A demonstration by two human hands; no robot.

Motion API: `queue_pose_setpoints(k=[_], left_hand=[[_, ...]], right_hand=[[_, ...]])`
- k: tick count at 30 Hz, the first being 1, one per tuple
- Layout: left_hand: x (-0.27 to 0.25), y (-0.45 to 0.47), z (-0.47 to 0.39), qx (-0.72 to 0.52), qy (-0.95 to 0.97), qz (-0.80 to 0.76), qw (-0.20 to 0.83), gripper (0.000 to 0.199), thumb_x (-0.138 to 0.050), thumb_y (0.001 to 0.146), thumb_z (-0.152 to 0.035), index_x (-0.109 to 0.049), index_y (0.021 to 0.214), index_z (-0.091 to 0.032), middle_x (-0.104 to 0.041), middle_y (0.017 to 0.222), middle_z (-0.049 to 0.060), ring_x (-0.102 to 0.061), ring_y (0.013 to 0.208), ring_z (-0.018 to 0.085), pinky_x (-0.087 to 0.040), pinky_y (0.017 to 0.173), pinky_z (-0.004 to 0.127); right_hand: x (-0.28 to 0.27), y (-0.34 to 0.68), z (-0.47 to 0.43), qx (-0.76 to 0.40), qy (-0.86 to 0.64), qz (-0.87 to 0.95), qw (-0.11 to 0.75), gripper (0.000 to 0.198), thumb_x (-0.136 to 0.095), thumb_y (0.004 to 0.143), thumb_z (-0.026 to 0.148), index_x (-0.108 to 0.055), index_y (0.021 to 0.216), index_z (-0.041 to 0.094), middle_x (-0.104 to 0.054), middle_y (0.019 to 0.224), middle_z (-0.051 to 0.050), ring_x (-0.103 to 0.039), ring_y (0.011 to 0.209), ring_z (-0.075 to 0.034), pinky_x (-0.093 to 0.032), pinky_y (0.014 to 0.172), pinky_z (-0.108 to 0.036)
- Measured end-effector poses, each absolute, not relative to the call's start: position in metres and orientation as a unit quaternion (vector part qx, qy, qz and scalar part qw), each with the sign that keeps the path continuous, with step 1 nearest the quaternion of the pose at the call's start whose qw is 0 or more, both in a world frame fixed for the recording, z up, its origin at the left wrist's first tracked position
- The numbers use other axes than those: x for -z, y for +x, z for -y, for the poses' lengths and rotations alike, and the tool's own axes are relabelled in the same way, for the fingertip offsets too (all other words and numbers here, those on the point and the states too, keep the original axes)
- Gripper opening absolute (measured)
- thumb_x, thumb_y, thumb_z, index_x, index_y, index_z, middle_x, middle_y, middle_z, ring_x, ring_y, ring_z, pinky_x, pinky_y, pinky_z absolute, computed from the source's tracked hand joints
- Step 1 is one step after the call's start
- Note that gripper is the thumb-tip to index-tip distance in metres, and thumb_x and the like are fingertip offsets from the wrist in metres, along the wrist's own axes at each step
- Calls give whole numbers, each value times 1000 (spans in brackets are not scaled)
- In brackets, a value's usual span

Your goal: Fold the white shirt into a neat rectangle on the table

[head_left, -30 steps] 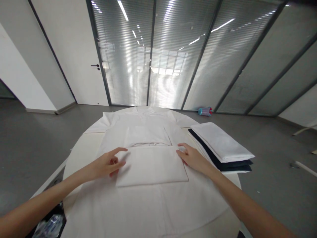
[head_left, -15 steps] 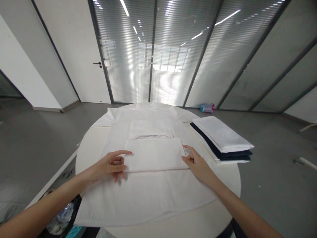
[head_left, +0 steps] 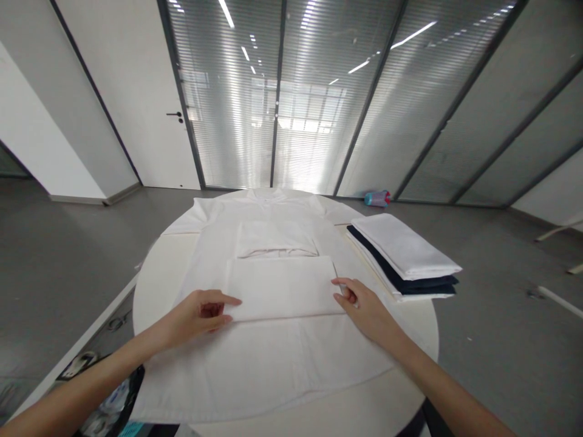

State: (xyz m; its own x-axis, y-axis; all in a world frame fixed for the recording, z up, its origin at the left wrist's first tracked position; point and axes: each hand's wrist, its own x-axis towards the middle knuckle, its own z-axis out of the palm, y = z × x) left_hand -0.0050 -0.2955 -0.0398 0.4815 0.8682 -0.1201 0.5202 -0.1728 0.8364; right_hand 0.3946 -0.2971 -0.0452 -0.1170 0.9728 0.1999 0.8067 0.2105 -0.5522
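A folded white garment lies on top of a white T-shirt spread flat over a round white table. My left hand rests at the folded piece's near left corner, fingertips on its edge. At its near right corner sits my right hand, fingers touching the cloth. Whether either hand pinches the fabric is unclear. A smaller folded white piece lies just beyond it, toward the T-shirt's collar.
A stack of folded clothes, white over dark navy, sits on the table's right side. A blue bottle lies on the grey floor by the glass wall. A dark bag with plastic is below the table at the left.
The folded white garment has shifted slightly away from me on the table, and both hands have settled at its near corners. The view has tilted a little.
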Motion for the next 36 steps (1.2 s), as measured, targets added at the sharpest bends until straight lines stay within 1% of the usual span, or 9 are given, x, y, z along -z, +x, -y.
queue_pose_setpoints(k=[3, 6, 8, 11, 15, 21, 26, 32, 36], left_hand=[[30, -3, 303, -206, 843, -435, 238, 38, -69, 86, -41, -71, 121, -27, -59, 107, 7, -61, 87, 20, -53, 76, 33], [29, 3, 307, -203, 897, -384, 77, 54, -71, 85, -31, -58, 137, -31, -58, 122, 11, -58, 109, 28, -51, 94, 46], [34, 6, 305, -195, 916, -350, 18, 50, -65, 89, -25, -56, 138, -28, -63, 116, 11, -61, 105, 29, -52, 91, 47], [42, 9, 299, -220, 930, -294, -27, 32, -56, 94, -18, -65, 124, -24, -69, 98, 10, -66, 87, 25, -55, 81, 42], [38, 7, 291, -284, 919, -267, -64, 22, -55, 94, -14, -69, 108, -22, -71, 87, 8, -67, 77, 21, -55, 72, 35], [21, 11, 271, -380, 874, -296, -68, 17, -58, 91, -14, -70, 100, -21, -72, 84, 6, -67, 72, 16, -53, 67, 26], [12, 15, 254, -416, 851, -317, -41, 13, -57, 92, -19, -70, 95, -20, -72, 81, 6, -66, 69, 14, -54, 67, 25], [20, 1, 251, -237, 938, -242, 68, 17, -56, 95, -27, -72, 94, -22, -73, 84, 10, -69, 82, 22, -58, 81, 41], [24, -10, 244, -158, 960, -198, 123, 26, -65, 91, -34, -70, 116, -26, -72, 110, 14, -66, 108, 29, -49, 102, 50]], right_hand=[[32, 389, 300, -48, -535, 812, 229, 37, -64, 89, 40, -66, 121, 23, -60, 113, -11, -58, 107, -28, -47, 96, -44], [21, 382, 302, -10, -412, 897, 158, 44, -70, 87, 35, -63, 129, 25, -60, 125, -13, -56, 116, -29, -47, 97, -46], [19, 379, 301, 24, -365, 920, 141, 38, -67, 88, 27, -64, 126, 23, -63, 121, -14, -58, 113, -30, -49, 95, -47], [22, 380, 299, 78, -333, 928, 149, 31, -59, 90, 19, -67, 120, 20, -69, 113, -13, -63, 106, -29, -49, 92, -47], [26, 392, 296, 101, -301, 934, 163, 41, -56, 89, 17, -63, 129, 23, -70, 120, -11, -62, 114, -28, -46, 99, -48], [32, 419, 282, 92, -297, 925, 220, 57, -57, 86, 13, -52, 142, 25, -59, 137, -14, -54, 128, -28, -46, 103, -49], [44, 426, 248, 10, -350, 899, 264, 66, -62, 87, 17, -44, 150, 25, -53, 145, -15, -51, 132, -28, -46, 105, -50], [39, 416, 212, 16, -310, 932, 190, 51, -57, 92, 15, -54, 143, 23, -56, 143, -14, -53, 131, -27, -44, 107, -50], [36, 414, 208, 53, -273, 948, 152, 48, -59, 91, 14, -59, 137, 22, -57, 142, -15, -53, 132, -28, -43, 107, -52]])
